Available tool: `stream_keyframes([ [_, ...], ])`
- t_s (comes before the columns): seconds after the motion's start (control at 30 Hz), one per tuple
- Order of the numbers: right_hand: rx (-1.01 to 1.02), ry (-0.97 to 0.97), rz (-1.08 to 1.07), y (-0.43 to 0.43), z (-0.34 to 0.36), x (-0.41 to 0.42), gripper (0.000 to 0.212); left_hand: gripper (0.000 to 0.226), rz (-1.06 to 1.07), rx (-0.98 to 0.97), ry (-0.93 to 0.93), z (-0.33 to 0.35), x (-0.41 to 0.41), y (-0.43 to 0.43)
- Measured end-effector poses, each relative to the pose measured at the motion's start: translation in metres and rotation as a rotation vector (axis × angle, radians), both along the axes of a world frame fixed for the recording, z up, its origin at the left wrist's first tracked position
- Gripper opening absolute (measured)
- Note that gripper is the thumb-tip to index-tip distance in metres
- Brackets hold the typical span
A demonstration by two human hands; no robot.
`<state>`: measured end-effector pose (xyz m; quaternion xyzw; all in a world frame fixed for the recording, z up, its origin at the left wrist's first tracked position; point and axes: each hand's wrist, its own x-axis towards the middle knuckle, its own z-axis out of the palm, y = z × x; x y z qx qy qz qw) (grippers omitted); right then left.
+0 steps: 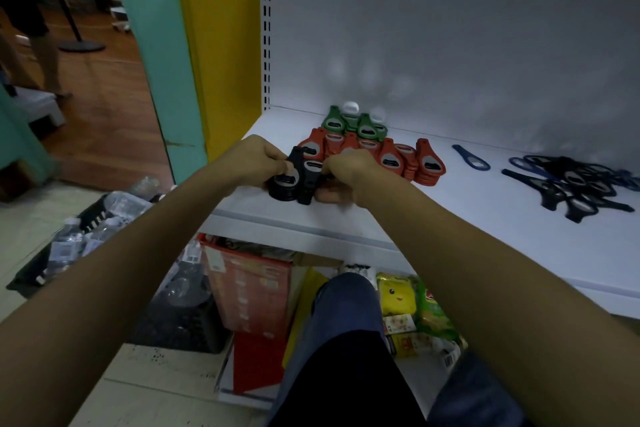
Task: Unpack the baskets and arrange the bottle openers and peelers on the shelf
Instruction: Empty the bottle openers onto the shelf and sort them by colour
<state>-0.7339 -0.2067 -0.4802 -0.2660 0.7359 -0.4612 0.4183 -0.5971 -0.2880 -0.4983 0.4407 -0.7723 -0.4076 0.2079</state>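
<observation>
Near the white metal shelf's (277,218) front edge, your left hand (258,158) and right hand (346,172) both pinch the stacked black plastic bottle openers (294,180), right beside the red ones (391,158).

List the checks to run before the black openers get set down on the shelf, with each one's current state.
1. Grip: left hand and right hand both hold the black openers: ok.
2. Bare shelf in front of the red openers for the stack: ok.
3. Black stack squared up: not ok, one opener sits askew across the others.
4. The green openers grouped behind the red: ok.
5. The black and blue pile at the right sorted: not ok, tangled.
6. Openers left in the floor basket: cannot tell.
</observation>
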Motion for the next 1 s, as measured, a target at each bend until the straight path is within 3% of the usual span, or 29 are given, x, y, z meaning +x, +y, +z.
stream_keyframes([
  [0.07, -0.018, -0.025, -0.008, 0.002, -0.003, 0.0, 0.008, 0.015, -0.001, 0.005, -0.007, 0.0, 0.0, 0.0],
  [0.17, -0.017, 0.002, -0.009, 0.001, -0.007, 0.001, 0.023, 0.017, 0.003, 0.01, -0.022, 0.002, 0.001, 0.001],
  [0.3, -0.016, 0.099, -0.004, 0.003, -0.007, -0.003, 0.017, 0.025, -0.001, -0.044, -0.105, 0.007, 0.0, 0.003],
  [0.4, -0.079, 0.438, 0.01, 0.013, -0.008, -0.014, 0.016, 0.034, 0.077, -0.415, -0.241, 0.014, -0.008, 0.011],
  [0.5, -0.167, 0.822, 0.022, 0.037, -0.008, -0.03, 0.02, 0.04, 0.049, -0.707, -0.146, 0.024, -0.035, 0.028],
  [0.6, -0.16, 1.094, -0.07, 0.067, -0.006, -0.062, 0.014, 0.041, -0.082, -0.846, -0.08, 0.03, -0.088, 0.05],
  [0.83, 0.006, 1.028, -0.407, 0.147, -0.016, -0.183, 0.025, 0.063, -0.43, -0.805, 0.085, 0.012, -0.219, 0.106],
  [1.0, 0.047, 1.005, -0.436, 0.182, -0.031, -0.239, 0.025, 0.066, -0.518, -0.507, 0.149, -0.017, -0.298, 0.134],
])
